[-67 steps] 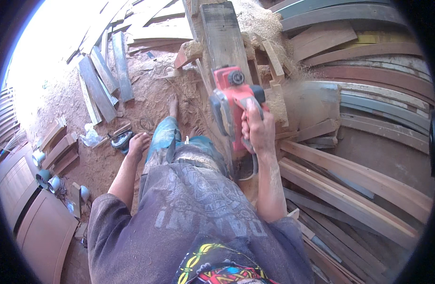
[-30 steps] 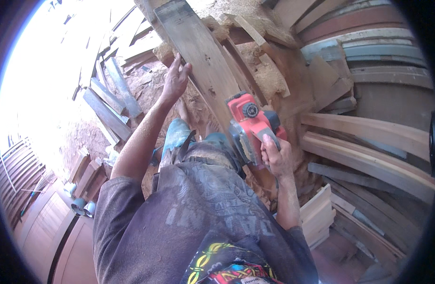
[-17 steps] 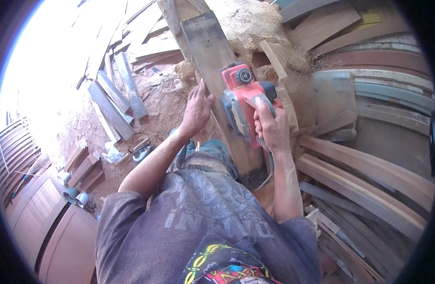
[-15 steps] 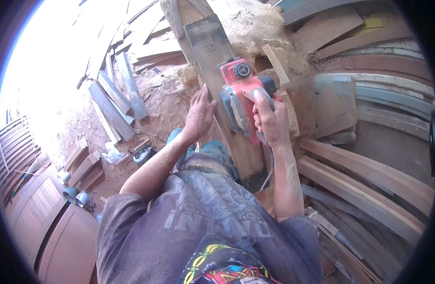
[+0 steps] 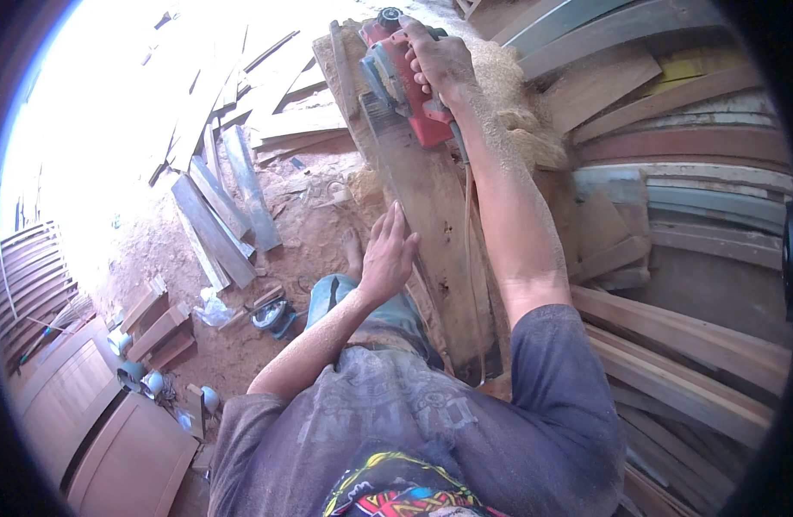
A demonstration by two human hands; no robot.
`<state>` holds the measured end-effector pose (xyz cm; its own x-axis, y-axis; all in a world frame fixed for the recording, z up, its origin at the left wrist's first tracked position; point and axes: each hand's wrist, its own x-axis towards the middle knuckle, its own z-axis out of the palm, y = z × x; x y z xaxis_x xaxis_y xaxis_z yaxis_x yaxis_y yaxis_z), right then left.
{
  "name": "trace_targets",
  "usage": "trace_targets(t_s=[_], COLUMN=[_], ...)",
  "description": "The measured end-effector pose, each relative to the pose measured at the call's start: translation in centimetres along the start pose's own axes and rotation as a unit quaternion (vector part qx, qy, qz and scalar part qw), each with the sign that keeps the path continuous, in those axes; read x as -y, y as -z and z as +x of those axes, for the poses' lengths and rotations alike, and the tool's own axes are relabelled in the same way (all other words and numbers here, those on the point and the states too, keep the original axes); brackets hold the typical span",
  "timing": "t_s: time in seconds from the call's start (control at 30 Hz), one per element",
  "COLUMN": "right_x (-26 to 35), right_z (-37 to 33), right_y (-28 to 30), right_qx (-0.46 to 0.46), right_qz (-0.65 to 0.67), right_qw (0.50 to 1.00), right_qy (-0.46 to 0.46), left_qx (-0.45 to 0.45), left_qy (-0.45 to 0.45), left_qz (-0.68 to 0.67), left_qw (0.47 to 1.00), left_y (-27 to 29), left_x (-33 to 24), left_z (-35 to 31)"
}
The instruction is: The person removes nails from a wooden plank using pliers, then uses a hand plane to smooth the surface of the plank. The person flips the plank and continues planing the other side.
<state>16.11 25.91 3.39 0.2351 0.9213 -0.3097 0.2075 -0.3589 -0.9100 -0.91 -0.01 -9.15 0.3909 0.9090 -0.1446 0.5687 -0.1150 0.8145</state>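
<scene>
My right hand (image 5: 440, 65) is closed round the handle of a red electric planer (image 5: 428, 129), at the far end of a long wooden board (image 5: 448, 224). The planer rests on the board, and its cord (image 5: 468, 202) trails back along the wood towards me. Part of the board's face is pale, while a darker, rough patch shows beside the planer. My left hand (image 5: 388, 256) has its fingers stretched out and lies against the board's left edge, holding nothing. Sawdust coats both forearms.
A heap of sawdust (image 5: 508, 95) lies right of the board's far end. Long timbers (image 5: 689, 327) are stacked on the right. Loose grey planks (image 5: 211, 228) lie on the ground to the left, with wooden panels (image 5: 134, 457) at the lower left.
My right hand has pushed the planer forward along the board, and my right arm is now stretched out. More pale wood shows behind it. My left hand stays by the left edge.
</scene>
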Motion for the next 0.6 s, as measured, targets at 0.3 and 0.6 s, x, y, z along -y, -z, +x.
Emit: trace_targets(t_s=[0.3,0.6], right_x=[-6.2,-17.4], right_z=[-20.0,-54.0], right_y=[3.7,13.2], right_qx=[0.045,0.020], right_qz=[0.059,-0.107], right_qw=[0.997,0.981], right_qy=[-0.004,-0.163], left_qx=[-0.046,-0.160], left_qy=[-0.049,0.256], left_qz=[-0.106,-0.132], left_qw=[0.992,0.944], left_y=[-1.1,-0.5], left_x=[4.6,25.8], left_z=[1.6,-14.4])
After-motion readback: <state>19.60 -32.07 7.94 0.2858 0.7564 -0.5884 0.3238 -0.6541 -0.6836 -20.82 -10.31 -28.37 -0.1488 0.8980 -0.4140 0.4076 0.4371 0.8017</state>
